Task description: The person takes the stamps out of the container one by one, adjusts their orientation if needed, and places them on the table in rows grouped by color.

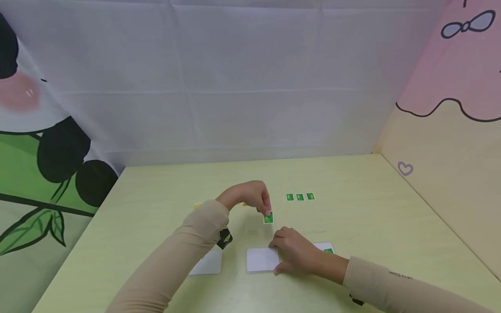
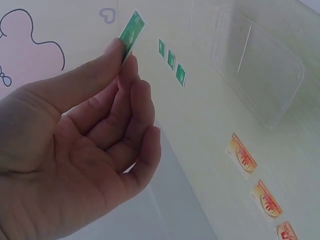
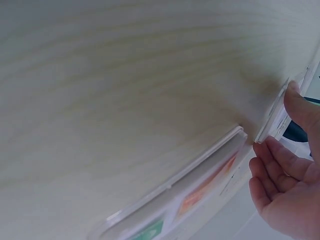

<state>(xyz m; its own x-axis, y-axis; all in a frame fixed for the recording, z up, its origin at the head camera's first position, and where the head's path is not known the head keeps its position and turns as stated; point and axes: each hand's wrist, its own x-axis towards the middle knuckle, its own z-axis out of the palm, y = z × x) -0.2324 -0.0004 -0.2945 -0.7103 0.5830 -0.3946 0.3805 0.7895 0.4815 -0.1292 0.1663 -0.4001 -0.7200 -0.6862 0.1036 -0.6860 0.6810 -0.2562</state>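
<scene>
My left hand is raised above the middle of the table. Its thumb and forefinger pinch a small green card. A row of three green cards lies farther back on the right. My right hand lies near the front edge. It grips the right end of a white card between thumb and fingertips. In the right wrist view the palm faces the camera and the fingers are only slightly bent.
Orange cards lie in a row behind my left hand, and a clear plastic lid lies beyond them. Another white card lies front left. A case with a green card sits behind my right wrist. Cloth walls enclose the yellow-green table.
</scene>
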